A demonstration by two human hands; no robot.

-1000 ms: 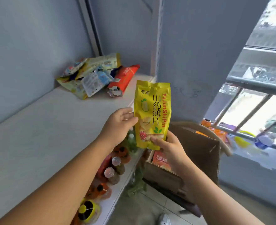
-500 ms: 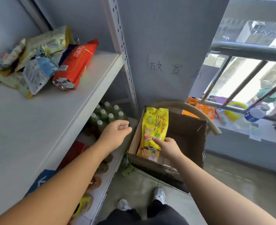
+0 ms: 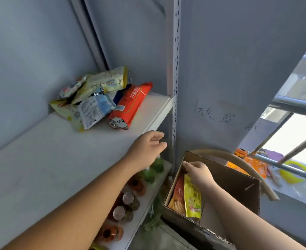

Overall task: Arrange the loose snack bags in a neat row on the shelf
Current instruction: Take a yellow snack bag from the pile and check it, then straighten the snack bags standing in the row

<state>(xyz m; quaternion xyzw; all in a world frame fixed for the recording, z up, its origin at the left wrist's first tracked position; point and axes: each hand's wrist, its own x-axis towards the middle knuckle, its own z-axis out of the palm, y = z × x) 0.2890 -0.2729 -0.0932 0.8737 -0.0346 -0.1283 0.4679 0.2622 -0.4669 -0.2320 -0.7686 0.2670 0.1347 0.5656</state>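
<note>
White shelf (image 3: 58, 159) bears snack bags (image 3: 98, 103); heaped, crumpled, overlapping.

Yellow bag (image 3: 193, 197) now down in box (image 3: 238, 188) beside orange bag (image 3: 177, 195); L hand (image 3: 146, 148) up at shelf (image 3: 58, 159) edge.

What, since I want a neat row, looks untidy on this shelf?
The snack bags lie in a jumbled heap at the back of the shelf, overlapping and tilted at different angles; the red bag leans on the pile. One yellow bag stands in the cardboard box beside the shelf instead.
</note>
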